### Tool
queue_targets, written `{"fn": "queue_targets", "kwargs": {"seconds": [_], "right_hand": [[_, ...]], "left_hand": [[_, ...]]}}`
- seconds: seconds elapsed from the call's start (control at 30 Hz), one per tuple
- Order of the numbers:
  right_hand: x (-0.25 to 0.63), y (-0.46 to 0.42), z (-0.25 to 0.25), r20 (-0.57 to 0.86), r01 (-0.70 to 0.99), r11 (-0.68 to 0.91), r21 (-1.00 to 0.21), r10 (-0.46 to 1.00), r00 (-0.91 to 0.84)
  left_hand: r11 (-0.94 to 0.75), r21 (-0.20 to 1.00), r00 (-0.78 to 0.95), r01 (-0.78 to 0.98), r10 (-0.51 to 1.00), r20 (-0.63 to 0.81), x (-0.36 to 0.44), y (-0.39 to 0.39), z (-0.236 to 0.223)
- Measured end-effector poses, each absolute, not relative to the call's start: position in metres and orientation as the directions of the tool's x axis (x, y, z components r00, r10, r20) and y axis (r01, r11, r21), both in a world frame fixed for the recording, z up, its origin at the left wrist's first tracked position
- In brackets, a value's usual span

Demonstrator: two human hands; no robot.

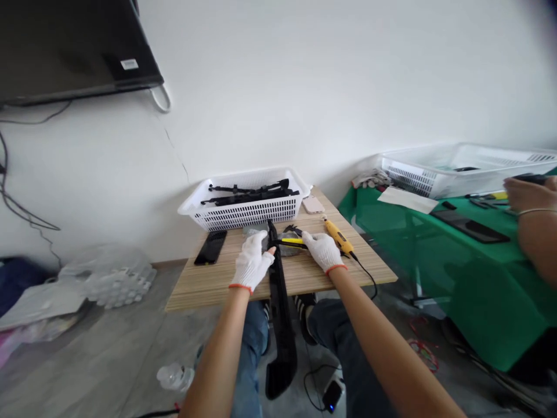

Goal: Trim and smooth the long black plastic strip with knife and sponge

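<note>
A long black plastic trim piece (281,302) lies across the near edge of the wooden table, its wide lower end hanging down between my knees. My left hand (253,258), in a white knit glove with an orange cuff, is closed around the upper part of the piece, thumb on top. In my right hand (324,249), gloved the same way, is a yellow-and-black utility knife (296,241). Its front end points left and meets the piece beside my left thumb; the blade itself is too small to make out. Behind the knife lies a dark caliper-like tool (292,230).
A white plastic basket (243,215) with several black parts stands at the table's back. A dark phone (211,248), a pale phone (313,204) and a corded yellow rotary tool (338,235) lie on the table (191,290). At right, another person's hand (528,194) is above a green-covered table (391,223).
</note>
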State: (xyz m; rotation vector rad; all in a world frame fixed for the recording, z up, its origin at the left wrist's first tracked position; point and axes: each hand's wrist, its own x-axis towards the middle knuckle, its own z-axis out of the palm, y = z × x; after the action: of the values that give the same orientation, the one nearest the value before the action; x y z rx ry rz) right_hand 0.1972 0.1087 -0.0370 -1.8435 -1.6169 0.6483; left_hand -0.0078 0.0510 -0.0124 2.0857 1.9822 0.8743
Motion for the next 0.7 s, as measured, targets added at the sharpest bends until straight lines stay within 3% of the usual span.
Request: {"fn": "queue_targets", "kwargs": {"seconds": [0.17,0.43,0.7], "right_hand": [[0.195,0.109,-0.037,-0.002,0.691,-0.113,-0.714,0.987,0.159],[0.210,0.124,-0.058,-0.055,0.387,-0.193,-0.902,0.939,0.340],[0.209,0.123,-0.056,-0.102,0.248,-0.194,-0.949,0.934,0.342]], "left_hand": [[-0.073,0.394,0.003,0.916,0.985,0.175,-0.008,0.092,-0.021],[-0.161,0.330,0.082,0.930,0.967,0.240,-0.012,0.095,-0.028],[-0.254,0.358,0.162,0.898,0.950,0.267,-0.009,0.096,-0.026]]}}
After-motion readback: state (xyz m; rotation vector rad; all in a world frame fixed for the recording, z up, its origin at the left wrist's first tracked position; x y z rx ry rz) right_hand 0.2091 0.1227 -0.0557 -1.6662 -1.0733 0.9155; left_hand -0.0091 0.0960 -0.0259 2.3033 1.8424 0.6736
